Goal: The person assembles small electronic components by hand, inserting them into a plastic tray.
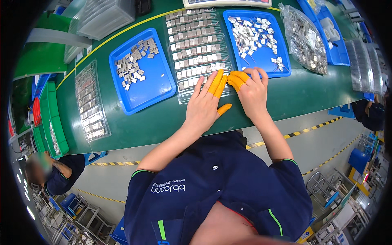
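Observation:
A clear plastic tray point(182, 97) lies in front of me, filled with rows of small white and grey connector blocks with thin wires at their right ends. My left hand point(203, 102) rests over its near rows, fingers stretched out and thumb apart, with yellow finger cots on the thumb and two fingers. Close beside its fingertips, my right hand point(252, 93) works at the tray's right edge. Its yellow-capped fingers are bent and pressed together; whatever they hold is hidden. To the right, a blue tray point(261, 20) holds loose white wired connectors.
Left of me a blue tray point(143, 100) contains loose metal-grey blocks. Farther left lies another filled clear tray point(107, 124). A plastic bag of parts point(300, 41) and a blue bin point(341, 57) stand right. Green bins point(59, 134) line the left end, near another person point(65, 175).

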Tool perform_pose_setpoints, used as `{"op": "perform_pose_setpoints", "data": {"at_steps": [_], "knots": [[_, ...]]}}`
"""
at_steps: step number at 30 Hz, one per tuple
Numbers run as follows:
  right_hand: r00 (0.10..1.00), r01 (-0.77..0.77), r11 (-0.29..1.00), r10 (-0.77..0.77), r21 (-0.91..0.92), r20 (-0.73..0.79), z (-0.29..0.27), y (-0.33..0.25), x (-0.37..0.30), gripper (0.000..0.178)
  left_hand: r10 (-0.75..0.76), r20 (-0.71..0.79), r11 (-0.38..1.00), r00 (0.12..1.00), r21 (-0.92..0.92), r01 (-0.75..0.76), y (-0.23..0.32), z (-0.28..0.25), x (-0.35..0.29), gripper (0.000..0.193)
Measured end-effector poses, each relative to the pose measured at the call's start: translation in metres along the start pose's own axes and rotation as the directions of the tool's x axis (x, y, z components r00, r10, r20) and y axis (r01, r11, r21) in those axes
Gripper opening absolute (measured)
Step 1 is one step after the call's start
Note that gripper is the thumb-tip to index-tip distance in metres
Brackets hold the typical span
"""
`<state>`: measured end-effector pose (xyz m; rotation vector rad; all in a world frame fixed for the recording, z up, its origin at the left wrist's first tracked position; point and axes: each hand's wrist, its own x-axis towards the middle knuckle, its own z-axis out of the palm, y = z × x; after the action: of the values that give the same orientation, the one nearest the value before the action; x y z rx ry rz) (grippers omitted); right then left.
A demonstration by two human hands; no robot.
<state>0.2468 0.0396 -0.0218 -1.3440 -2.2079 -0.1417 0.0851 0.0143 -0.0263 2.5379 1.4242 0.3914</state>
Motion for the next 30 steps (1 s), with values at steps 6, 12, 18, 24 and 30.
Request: {"op": "perform_pose_setpoints", "data": {"at_steps": [6, 12, 18, 24, 30], "knots": [[0.989, -0.132, 0.973, 0.143, 0.187, -0.049, -0.002, 0.003, -0.008, 0.02, -0.005, -0.018, 0.998, 1.0, -0.055, 0.004, 0.001, -0.001, 0.0, 0.064], [0.953, -0.253, 0.907, 0.293, 0.338, -0.072, -0.007, 0.007, -0.008, 0.023, -0.023, -0.051, 0.993, 0.998, -0.118, 0.017, 0.003, -0.011, -0.007, 0.07], [0.962, -0.251, 0.903, 0.273, 0.348, -0.013, -0.012, 0.006, 0.009, 0.025, -0.112, 0.0, 0.984, 0.994, -0.14, 0.11, -0.005, -0.015, -0.039, 0.075], [0.959, -0.279, 0.867, 0.228, 0.413, 0.168, -0.003, -0.001, 0.047, 0.024, -0.086, 0.03, 0.986, 0.996, -0.138, 0.089, -0.006, -0.018, -0.052, 0.074], [0.944, -0.121, 0.965, 0.039, 0.234, 0.327, 0.037, -0.004, 0.094, 0.044, -0.08, 0.045, 0.984, 0.996, -0.158, 0.086, -0.001, -0.018, -0.064, 0.074]]}}
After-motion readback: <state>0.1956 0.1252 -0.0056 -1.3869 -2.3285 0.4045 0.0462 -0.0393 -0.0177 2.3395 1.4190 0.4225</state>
